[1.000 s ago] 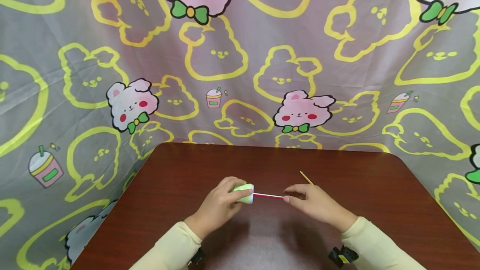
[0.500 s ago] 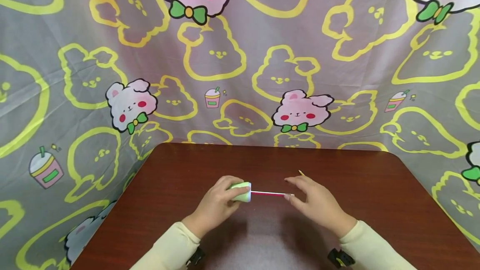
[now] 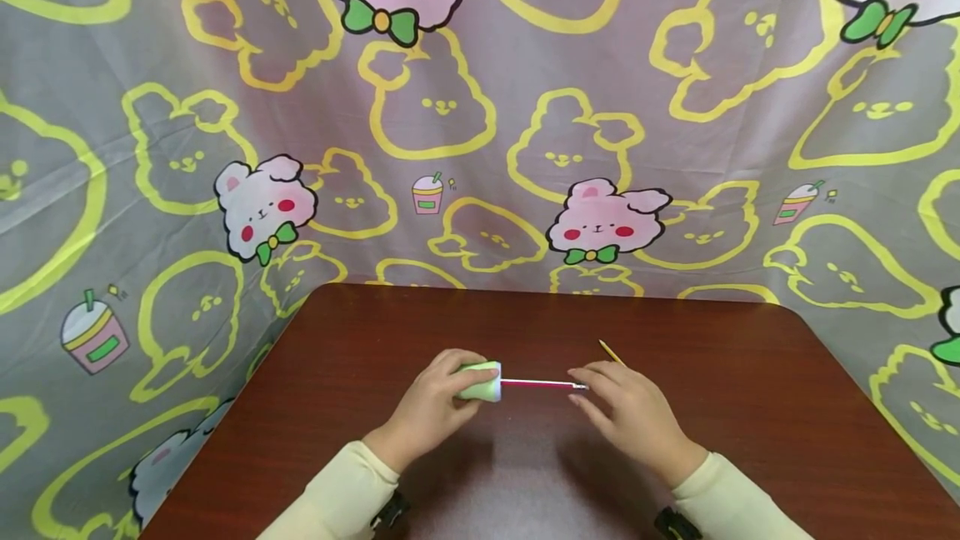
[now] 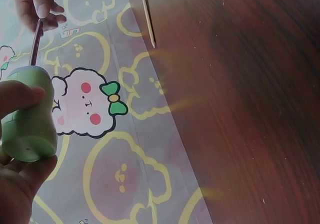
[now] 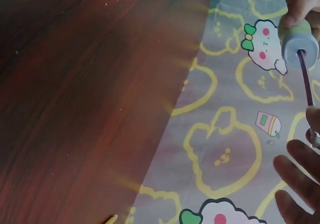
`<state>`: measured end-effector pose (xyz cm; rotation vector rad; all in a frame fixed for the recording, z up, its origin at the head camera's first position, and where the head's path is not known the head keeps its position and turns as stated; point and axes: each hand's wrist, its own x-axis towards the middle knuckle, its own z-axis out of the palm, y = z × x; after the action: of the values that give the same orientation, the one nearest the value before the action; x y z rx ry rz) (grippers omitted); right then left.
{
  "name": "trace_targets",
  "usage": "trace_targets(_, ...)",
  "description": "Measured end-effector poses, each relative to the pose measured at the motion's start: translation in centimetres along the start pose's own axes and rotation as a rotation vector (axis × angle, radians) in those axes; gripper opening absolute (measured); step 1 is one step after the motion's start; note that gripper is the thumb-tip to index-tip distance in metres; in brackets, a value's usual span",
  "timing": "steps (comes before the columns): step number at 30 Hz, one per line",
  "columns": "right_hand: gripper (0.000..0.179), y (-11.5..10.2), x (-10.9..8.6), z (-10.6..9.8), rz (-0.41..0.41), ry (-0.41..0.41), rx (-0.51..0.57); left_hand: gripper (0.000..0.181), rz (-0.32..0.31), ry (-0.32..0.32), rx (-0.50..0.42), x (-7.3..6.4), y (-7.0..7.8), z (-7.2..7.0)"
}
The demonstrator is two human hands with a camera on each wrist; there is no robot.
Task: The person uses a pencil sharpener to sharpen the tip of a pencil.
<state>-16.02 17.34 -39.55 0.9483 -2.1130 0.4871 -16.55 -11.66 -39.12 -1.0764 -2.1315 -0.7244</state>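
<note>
Two hands, one sharpener and two pencils are in view. The left hand (image 3: 429,407) grips the green sharpener (image 3: 481,392), fingers wrapped round it. A red-and-white pencil (image 3: 536,383) runs from the hole in the sharpener's pale end toward the right hand (image 3: 637,415); the sharpener's inside is hidden. The right hand is loosely spread, thumb and forefinger parted around the pencil's free end; I cannot tell whether a fingertip touches it. A yellow pencil (image 3: 611,352) lies on the table (image 3: 420,319) just beyond the right hand, which hides part of it from the head camera. A patterned cloth (image 3: 480,136) hangs beyond both hands.
</note>
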Motion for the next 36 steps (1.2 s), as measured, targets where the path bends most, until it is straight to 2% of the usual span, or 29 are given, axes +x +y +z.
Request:
trace_targets(6,0.038,0.2,-0.1,0.5,-0.062,0.050,-0.012,0.049,-0.065,-0.028,-0.052,0.1,0.4,-0.1)
trace_targets(13,0.034,0.2,-0.2,1.2,-0.174,0.168,-0.054,0.047,-0.153,-0.078,-0.120,0.3,0.8,-0.4)
trace_targets(15,0.034,0.1,-0.2,1.2,-0.173,0.169,-0.063,0.046,-0.159,-0.085,-0.125,0.3,0.9,-0.3)
trace_targets(18,0.036,-0.1,-0.3,1.1,-0.140,0.141,-0.068,0.048,-0.134,-0.078,-0.111,0.2,0.8,-0.1)
trace_targets(19,0.037,-0.2,-0.3,1.1,-0.118,0.121,-0.063,0.048,-0.117,-0.072,-0.100,0.2,0.7,0.0)
trace_targets(21,0.027,-0.4,-0.3,0.9,-0.048,0.053,-0.021,0.048,-0.073,-0.061,-0.071,0.1,0.6,0.1)
trace_targets(23,0.017,-0.6,-0.2,0.5,0.072,-0.075,0.086,0.047,-0.015,-0.050,-0.033,0.1,0.4,0.3)
trace_targets(24,0.012,-0.7,-0.1,0.3,0.147,-0.154,0.164,0.047,0.014,-0.045,-0.016,0.1,0.3,0.3)
trace_targets(26,0.006,-0.7,0.3,-0.3,0.336,-0.341,0.386,0.048,0.077,-0.040,0.019,0.0,0.2,0.4)
trace_targets(27,0.009,-0.6,0.4,-0.5,0.437,-0.422,0.501,0.048,0.104,-0.040,0.033,0.0,0.1,0.5)
trace_targets(28,0.012,-0.5,0.6,-0.8,0.534,-0.492,0.602,0.048,0.126,-0.039,0.046,0.0,0.1,0.5)
trace_targets(30,0.016,-0.3,0.9,-1.1,0.662,-0.585,0.739,0.048,0.146,-0.043,0.056,0.0,0.2,0.5)
trace_targets(31,0.017,-0.1,1.0,-1.1,0.697,-0.612,0.780,0.048,0.149,-0.046,0.059,0.0,0.2,0.5)
trace_targets(33,0.018,0.0,1.2,-1.1,0.698,-0.622,0.802,0.047,0.131,-0.051,0.056,0.0,0.3,0.4)
trace_targets(36,0.019,0.1,1.4,-1.1,0.675,-0.628,0.746,0.047,0.106,-0.048,0.057,0.0,0.3,0.4)
